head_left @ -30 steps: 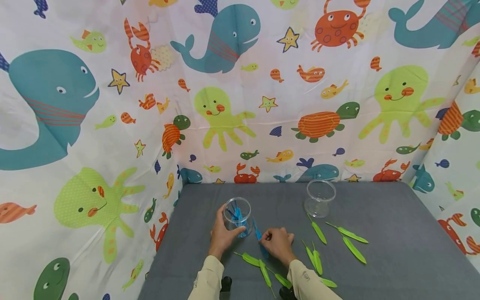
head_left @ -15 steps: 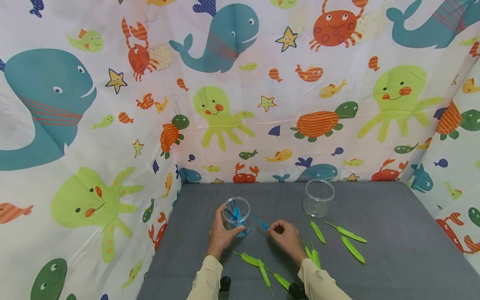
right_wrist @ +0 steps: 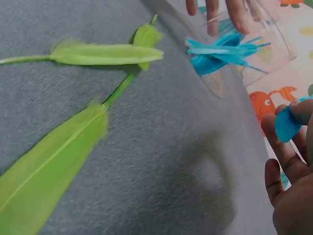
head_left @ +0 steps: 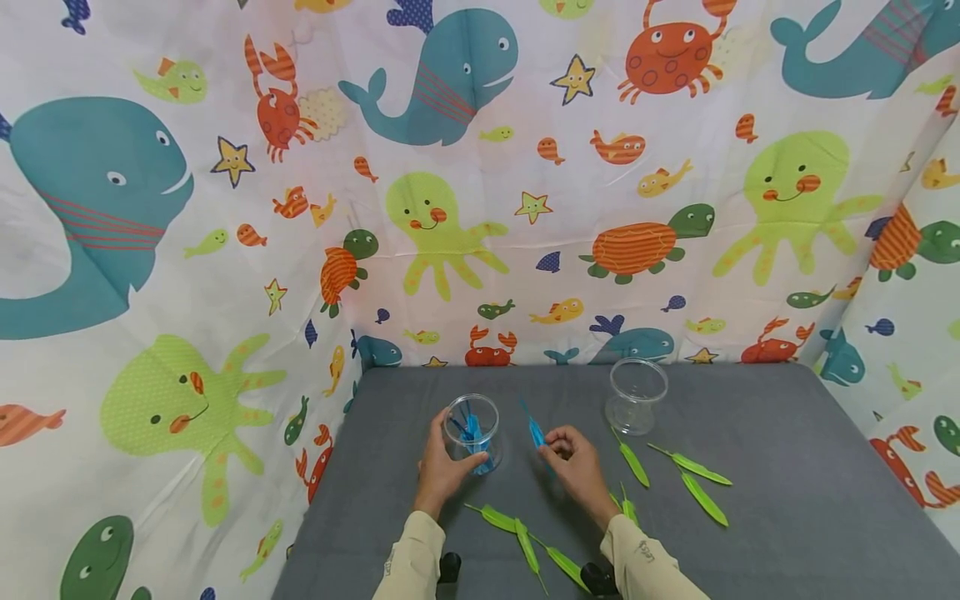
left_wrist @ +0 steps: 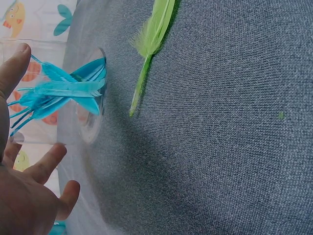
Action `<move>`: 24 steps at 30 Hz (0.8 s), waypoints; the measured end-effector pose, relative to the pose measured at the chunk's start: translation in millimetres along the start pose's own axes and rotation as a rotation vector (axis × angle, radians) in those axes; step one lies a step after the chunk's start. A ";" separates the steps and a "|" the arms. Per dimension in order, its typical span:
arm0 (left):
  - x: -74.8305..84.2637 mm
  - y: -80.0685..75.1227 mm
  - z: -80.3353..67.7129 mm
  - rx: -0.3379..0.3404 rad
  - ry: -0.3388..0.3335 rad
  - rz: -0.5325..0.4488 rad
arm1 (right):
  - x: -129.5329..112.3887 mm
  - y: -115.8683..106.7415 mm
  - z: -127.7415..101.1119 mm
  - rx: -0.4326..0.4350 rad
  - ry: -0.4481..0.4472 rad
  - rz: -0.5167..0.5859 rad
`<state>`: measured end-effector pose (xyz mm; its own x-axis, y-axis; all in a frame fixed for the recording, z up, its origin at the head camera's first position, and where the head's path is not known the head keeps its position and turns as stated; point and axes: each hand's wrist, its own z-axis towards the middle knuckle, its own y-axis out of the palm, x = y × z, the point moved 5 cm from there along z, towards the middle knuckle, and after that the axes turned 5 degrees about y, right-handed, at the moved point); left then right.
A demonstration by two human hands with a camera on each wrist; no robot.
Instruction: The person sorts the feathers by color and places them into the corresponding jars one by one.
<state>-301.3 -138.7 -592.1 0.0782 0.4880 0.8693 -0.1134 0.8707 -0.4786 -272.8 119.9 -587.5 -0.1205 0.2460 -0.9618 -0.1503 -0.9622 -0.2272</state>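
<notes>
From the head view I see the right hand (head_left: 576, 460) pinching a slim blue feather (head_left: 535, 430) by its lower end between thumb and fingertips, lifted above the grey cloth-covered table (head_left: 787, 492), its long axis nearly upright with the tip leaning up and away toward the left. The left hand (head_left: 438, 467) curls round the clear plastic cup (head_left: 472, 429) of blue feathers (standing just left of the held one). Green feathers (head_left: 525, 542) lie near both wrists, and an empty clear cup (head_left: 636, 396) stands further right.

Two bare hands, left hand (head_left: 442, 467) and right hand (head_left: 576, 467); long pale beige sleeves (head_left: 408, 558); small dark mark on the right cuff.
</notes>
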 end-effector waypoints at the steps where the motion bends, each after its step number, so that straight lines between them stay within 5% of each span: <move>1: -0.3 -0.3 0.1 0.001 -0.001 0.000 | -3.2 0.6 0.3 -0.008 -0.008 0.011; 10: -0.7 -1.7 -0.6 0.004 -0.009 0.003 | -23.2 8.6 13.8 -0.078 0.022 0.022; 24: 1.9 -0.1 0.5 0.006 0.035 0.007 | -88.0 43.9 43.0 -0.088 -0.014 0.070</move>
<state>-301.6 -137.8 -590.3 0.1118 0.4956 0.8613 -0.1197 0.8672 -0.4834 -311.0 61.1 -506.3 -0.1414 0.1788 -0.9737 -0.0547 -0.9835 -0.1727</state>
